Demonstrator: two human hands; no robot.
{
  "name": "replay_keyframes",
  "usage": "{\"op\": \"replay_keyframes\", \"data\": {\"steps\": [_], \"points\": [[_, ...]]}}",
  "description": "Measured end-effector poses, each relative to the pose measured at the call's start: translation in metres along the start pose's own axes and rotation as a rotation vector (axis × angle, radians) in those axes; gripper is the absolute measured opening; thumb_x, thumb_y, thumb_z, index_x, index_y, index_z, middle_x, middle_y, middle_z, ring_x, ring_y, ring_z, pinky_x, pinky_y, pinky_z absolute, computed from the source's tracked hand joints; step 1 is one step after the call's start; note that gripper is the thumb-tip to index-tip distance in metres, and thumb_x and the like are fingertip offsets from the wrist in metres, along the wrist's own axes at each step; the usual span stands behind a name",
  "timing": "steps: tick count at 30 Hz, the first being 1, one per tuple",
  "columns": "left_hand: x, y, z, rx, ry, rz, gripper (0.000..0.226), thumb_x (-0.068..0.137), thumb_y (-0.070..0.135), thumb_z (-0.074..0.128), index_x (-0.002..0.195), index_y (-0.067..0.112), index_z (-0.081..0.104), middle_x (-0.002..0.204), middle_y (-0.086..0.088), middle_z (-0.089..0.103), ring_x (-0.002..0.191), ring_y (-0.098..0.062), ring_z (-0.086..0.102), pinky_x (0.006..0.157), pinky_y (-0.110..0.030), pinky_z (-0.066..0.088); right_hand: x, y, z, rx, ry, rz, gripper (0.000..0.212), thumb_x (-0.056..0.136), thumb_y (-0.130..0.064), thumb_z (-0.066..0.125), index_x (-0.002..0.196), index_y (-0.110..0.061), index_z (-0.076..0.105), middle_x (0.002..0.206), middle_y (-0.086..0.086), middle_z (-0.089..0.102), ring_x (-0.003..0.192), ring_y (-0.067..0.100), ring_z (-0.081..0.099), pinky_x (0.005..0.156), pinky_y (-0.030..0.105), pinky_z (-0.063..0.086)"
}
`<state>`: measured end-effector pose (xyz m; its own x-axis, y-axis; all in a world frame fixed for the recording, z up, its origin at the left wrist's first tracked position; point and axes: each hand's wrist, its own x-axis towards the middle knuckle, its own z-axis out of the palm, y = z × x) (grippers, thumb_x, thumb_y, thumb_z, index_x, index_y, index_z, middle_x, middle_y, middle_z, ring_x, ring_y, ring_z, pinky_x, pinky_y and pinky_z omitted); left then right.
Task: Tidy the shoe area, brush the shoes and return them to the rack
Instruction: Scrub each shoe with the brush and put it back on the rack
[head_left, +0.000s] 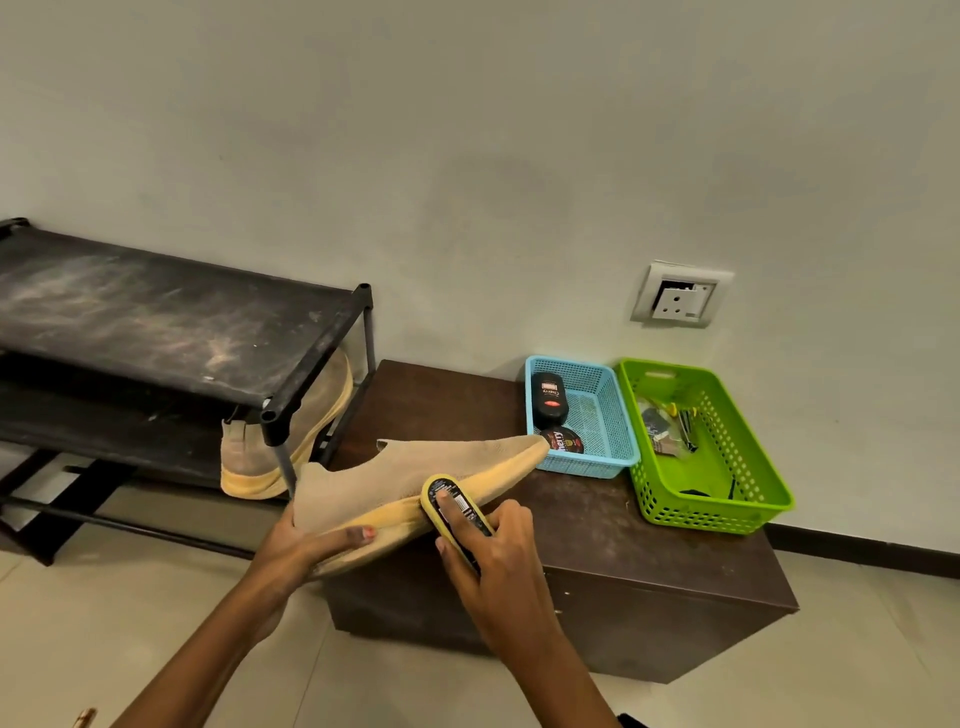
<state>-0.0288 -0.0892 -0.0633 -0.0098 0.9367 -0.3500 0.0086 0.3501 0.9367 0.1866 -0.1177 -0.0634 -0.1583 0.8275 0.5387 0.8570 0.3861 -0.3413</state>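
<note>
A tan knit shoe (415, 467) with a yellow sole is held above the brown cabinet (597, 525), toe pointing right. My left hand (306, 545) grips its heel end from below. My right hand (493, 551) holds a yellow shoe brush (452, 506) with a black label, pressed against the shoe's sole edge. The matching second shoe (291, 441) sits on the second shelf of the black shoe rack (156, 317), partly hidden by the rack's post. The rack's top shelf is dusty and bare.
On the cabinet stand a blue basket (602, 457) holding a black polish bottle (549, 397) and a round polish tin (563, 441), and a green basket (727, 493) with small items. A wall socket (680, 296) is above them. Tiled floor lies in front.
</note>
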Motion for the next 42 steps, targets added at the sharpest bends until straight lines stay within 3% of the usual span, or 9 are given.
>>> {"op": "replay_keyframes", "data": {"steps": [7, 11, 16, 20, 25, 28, 31, 36, 42], "points": [[-0.018, 0.034, -0.021, -0.016, 0.007, 0.232, 0.13, 0.006, 0.059, 0.087, 0.122, 0.013, 0.052, 0.11, -0.009, 0.064, 0.103, -0.027, 0.06, 0.078, -0.034, 0.05, 0.029, 0.004, -0.048, 0.046, 0.25, -0.132, 0.044, 0.093, -0.04, 0.048, 0.136, -0.028, 0.047, 0.088, -0.002, 0.035, 0.075, 0.012, 0.038, 0.065, 0.022, 0.044], [-0.019, 0.035, -0.029, 0.047, 0.019, 0.226, 0.132, 0.005, 0.057, 0.088, 0.122, 0.011, 0.051, 0.111, -0.012, 0.064, 0.102, -0.028, 0.061, 0.077, -0.034, 0.052, 0.048, 0.05, -0.067, 0.172, 0.434, 0.333, 0.048, 0.087, -0.046, 0.047, 0.133, -0.032, 0.045, 0.077, -0.004, 0.03, 0.066, 0.009, 0.035, 0.065, 0.019, 0.037], [-0.017, 0.036, -0.04, 0.07, 0.022, 0.244, 0.135, 0.001, 0.058, 0.087, 0.121, 0.007, 0.052, 0.108, -0.014, 0.064, 0.099, -0.029, 0.061, 0.079, -0.034, 0.051, 0.024, 0.025, -0.061, 0.3, 0.274, 0.195, 0.047, 0.086, -0.046, 0.049, 0.131, -0.035, 0.05, 0.079, -0.007, 0.033, 0.071, 0.006, 0.04, 0.068, 0.006, 0.034], [-0.022, 0.033, -0.044, 0.078, -0.022, 0.245, 0.136, 0.002, 0.055, 0.089, 0.123, 0.004, 0.05, 0.11, -0.018, 0.062, 0.101, -0.033, 0.06, 0.075, -0.033, 0.051, 0.039, 0.069, -0.067, 0.429, 0.266, 0.436, 0.031, 0.089, -0.05, 0.049, 0.119, -0.054, 0.05, 0.076, 0.001, 0.052, 0.069, 0.014, 0.048, 0.068, 0.023, 0.041], [-0.025, 0.041, -0.048, -0.033, -0.051, 0.271, 0.119, 0.002, 0.05, 0.09, 0.108, 0.009, 0.056, 0.101, -0.017, 0.065, 0.091, -0.029, 0.062, 0.062, -0.023, 0.056, 0.029, 0.053, -0.072, 0.783, 0.228, 0.483, 0.03, 0.09, -0.047, 0.051, 0.115, -0.037, 0.064, 0.11, -0.008, 0.066, 0.105, 0.001, 0.058, 0.09, 0.022, 0.045], [-0.023, 0.046, -0.043, -0.03, -0.029, 0.278, 0.122, 0.002, 0.053, 0.089, 0.111, 0.011, 0.054, 0.105, -0.016, 0.064, 0.095, -0.028, 0.062, 0.066, -0.025, 0.057, 0.031, 0.055, -0.075, 0.738, 0.383, 0.491, 0.058, 0.081, -0.065, 0.05, 0.12, -0.024, 0.064, 0.11, -0.01, 0.064, 0.104, -0.001, 0.055, 0.092, 0.027, 0.043], [-0.024, 0.047, -0.039, -0.005, -0.023, 0.279, 0.118, 0.006, 0.056, 0.089, 0.111, 0.017, 0.054, 0.109, -0.014, 0.062, 0.099, -0.028, 0.062, 0.068, -0.025, 0.057, 0.033, 0.049, -0.079, 0.565, 0.432, 0.454, 0.052, 0.092, -0.05, 0.047, 0.132, -0.017, 0.053, 0.096, 0.007, 0.058, 0.082, -0.01, 0.05, 0.076, 0.005, 0.039], [-0.032, 0.056, -0.031, 0.006, 0.033, 0.271, 0.12, 0.002, 0.063, 0.085, 0.109, 0.022, 0.052, 0.105, -0.006, 0.061, 0.098, -0.022, 0.061, 0.071, -0.027, 0.054, 0.034, 0.024, -0.087, 0.249, 0.62, 0.387, 0.063, 0.091, -0.062, 0.032, 0.135, -0.018, 0.044, 0.08, 0.005, 0.035, 0.068, 0.017, 0.04, 0.062, 0.014, 0.031], [-0.043, 0.049, 0.005, -0.039, 0.105, 0.218, 0.11, 0.002, 0.064, 0.084, 0.102, 0.032, 0.053, 0.104, 0.001, 0.062, 0.098, -0.02, 0.061, 0.075, -0.033, 0.054, 0.021, -0.039, -0.034, 0.16, 0.323, 0.112, 0.045, 0.092, -0.038, 0.047, 0.134, -0.022, 0.048, 0.086, -0.001, 0.034, 0.073, 0.005, 0.032, 0.066, 0.011, 0.031]]}}
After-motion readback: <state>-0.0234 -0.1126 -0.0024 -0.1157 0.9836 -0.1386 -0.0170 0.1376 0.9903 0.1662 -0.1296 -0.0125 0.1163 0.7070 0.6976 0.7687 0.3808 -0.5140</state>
